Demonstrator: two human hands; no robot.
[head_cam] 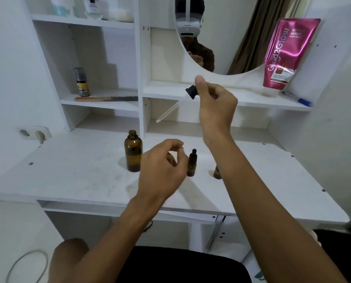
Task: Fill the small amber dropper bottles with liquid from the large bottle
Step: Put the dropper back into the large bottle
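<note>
The large amber bottle [133,153] stands uncapped on the white desk [68,170]. My right hand [214,105] is raised above the desk and grips a black-capped glass dropper [177,105], whose tube slants down to the left. A small amber dropper bottle [191,163] with its black cap on stands right of the large bottle. My left hand [162,163] hovers just left of it, fingers curled and apart, holding nothing. A second small amber bottle [216,172] is mostly hidden behind my right forearm.
White shelves rise behind the desk, holding a small yellow-labelled bottle [81,82], a comb [107,98], a pink pouch [283,54] and a blue pen [299,99]. A round mirror [221,33] hangs above. A wall socket [34,134] sits at the desk's left.
</note>
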